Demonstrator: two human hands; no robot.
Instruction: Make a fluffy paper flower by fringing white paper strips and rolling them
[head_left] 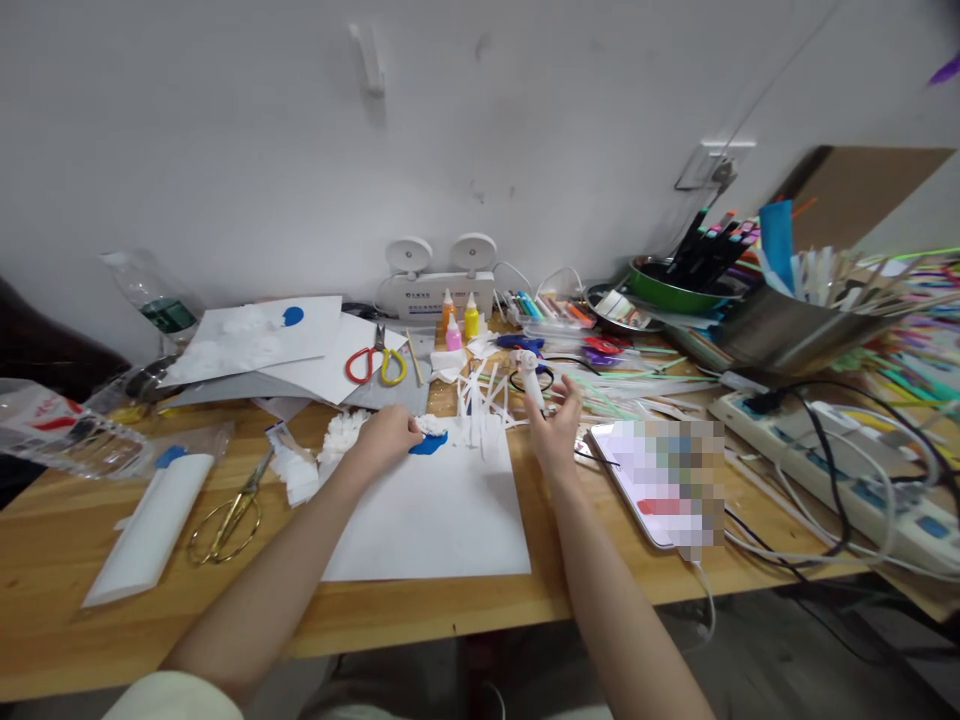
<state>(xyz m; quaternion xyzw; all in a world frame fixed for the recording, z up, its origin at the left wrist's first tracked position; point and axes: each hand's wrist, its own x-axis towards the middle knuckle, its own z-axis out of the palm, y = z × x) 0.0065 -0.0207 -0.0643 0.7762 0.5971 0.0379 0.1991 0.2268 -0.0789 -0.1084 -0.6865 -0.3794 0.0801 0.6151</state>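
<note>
A white sheet of paper (435, 520) lies flat in front of me. At its far edge is a blue patch (427, 446), with a white crumpled piece (432, 426) on or just above it. My left hand (386, 442) is closed in a pinch at that white piece. Beside the left hand sits a pile of white crumpled bits (341, 435). My right hand (556, 430), right of the sheet, grips a small white bottle (531, 378) upright between thumb and fingers. White paper strips (484, 405) stick up between the hands.
Gold-handled scissors (229, 520) and a wrapped white roll (154, 525) lie left. Red-and-yellow scissors (377, 362) rest on papers behind. Paint bottles (471, 318) stand before a router (439, 290). Right are a tablet (652, 485), a power strip (832, 480) and cables.
</note>
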